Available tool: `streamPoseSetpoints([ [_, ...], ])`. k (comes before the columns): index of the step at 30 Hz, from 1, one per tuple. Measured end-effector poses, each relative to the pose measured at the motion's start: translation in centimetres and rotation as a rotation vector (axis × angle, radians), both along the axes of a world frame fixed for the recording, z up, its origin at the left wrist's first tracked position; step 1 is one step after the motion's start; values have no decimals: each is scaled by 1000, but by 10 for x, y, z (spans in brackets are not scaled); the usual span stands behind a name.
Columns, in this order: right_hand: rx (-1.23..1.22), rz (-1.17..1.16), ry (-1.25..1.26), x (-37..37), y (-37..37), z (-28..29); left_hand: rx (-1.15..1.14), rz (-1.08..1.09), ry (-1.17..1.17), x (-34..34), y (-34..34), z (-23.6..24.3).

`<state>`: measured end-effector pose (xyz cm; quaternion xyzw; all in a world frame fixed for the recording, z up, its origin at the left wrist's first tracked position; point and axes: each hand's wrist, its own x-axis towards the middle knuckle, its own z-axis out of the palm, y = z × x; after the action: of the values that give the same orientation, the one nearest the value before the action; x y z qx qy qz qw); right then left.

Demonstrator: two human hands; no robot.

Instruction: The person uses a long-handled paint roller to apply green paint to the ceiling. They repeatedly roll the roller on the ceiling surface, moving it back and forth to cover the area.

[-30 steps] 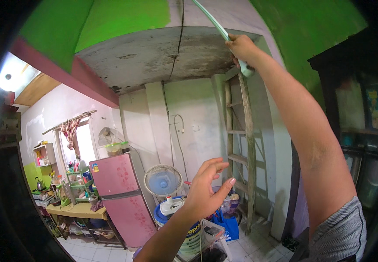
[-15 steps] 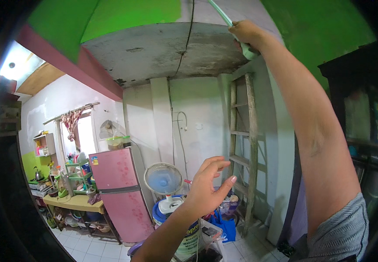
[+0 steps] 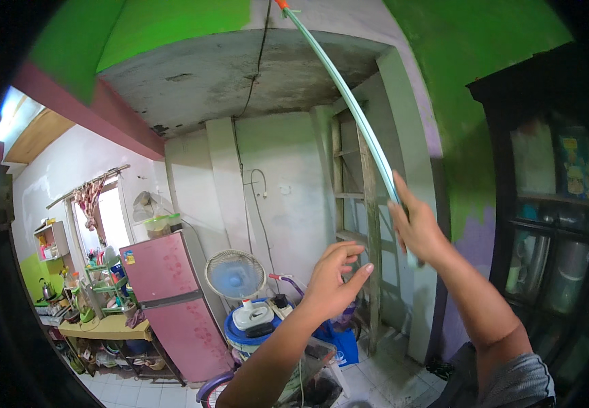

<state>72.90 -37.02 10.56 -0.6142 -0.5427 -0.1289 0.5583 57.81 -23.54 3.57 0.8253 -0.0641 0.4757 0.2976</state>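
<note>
A long pale green pole (image 3: 353, 103) slants up and leftward in front of me, and its orange end is cut by the top edge of the picture. My right hand (image 3: 418, 228) grips it near the lower end, with one finger stretched along the shaft. Lower and to the left, my left hand (image 3: 335, 280) hangs in the air with nothing in it. Its fingers are loosely bent and the thumb stands apart. What the pole's far end carries is out of view.
A wooden ladder (image 3: 370, 272) leans against the back wall. Left of it stand a fan (image 3: 235, 273) and a pink fridge (image 3: 179, 306). A dark glass-door cabinet (image 3: 546, 228) is at the right. Bins and bags crowd the floor below my hands. A cable (image 3: 260, 58) hangs from above.
My right hand has come down from the top of the picture, bringing the pole lower so more of its length shows. The left hand stays raised. The view has shifted slightly right.
</note>
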Motion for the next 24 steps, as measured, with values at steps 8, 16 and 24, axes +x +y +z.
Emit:
streamPoseSetpoints([
  [8,24,-30,-95,-6,-62,-185,-215,-99,130,37,5,-17],
  [16,-240,-12,254,-11,-103,-331,-428,-207,137,81,6,-40],
  [24,-170,-79,150,-25,-128,-422,-367,-281,152,84,-5,-71],
])
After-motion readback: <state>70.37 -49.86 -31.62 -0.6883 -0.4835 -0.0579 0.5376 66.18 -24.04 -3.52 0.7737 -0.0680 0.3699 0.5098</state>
